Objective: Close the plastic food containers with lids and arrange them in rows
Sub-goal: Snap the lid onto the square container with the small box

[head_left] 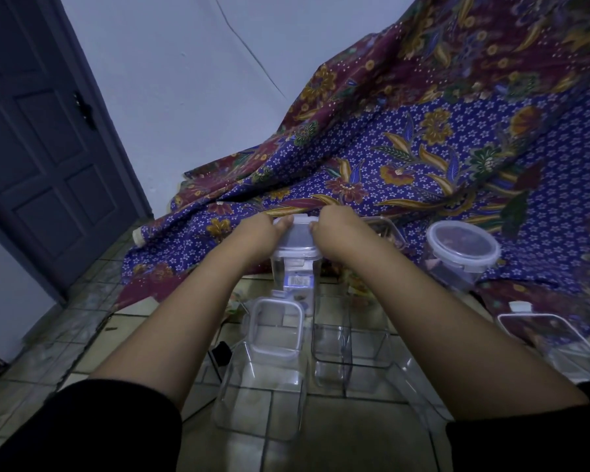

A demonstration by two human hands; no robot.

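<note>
A tall clear container [297,284] stands on the floor ahead of me with a white clip lid [297,238] on top. My left hand [258,235] grips the lid's left side and my right hand [338,229] grips its right side, thumbs on the lid. Nearer me lies a loose square lid [276,330] resting on an open clear container [263,400]. An open clear container [351,349] stands to its right. A round lidded container [460,255] sits on the cloth at right, and a rectangular lidded one [556,342] at the far right.
A patterned blue and maroon cloth [423,148] is draped over the wall and floor behind the containers. Tiled floor [92,338] lies to the left. A dark door [38,141] is at the left, with a pale wall [184,80] beside it. Another lidded container [387,229] is partly hidden behind my right hand.
</note>
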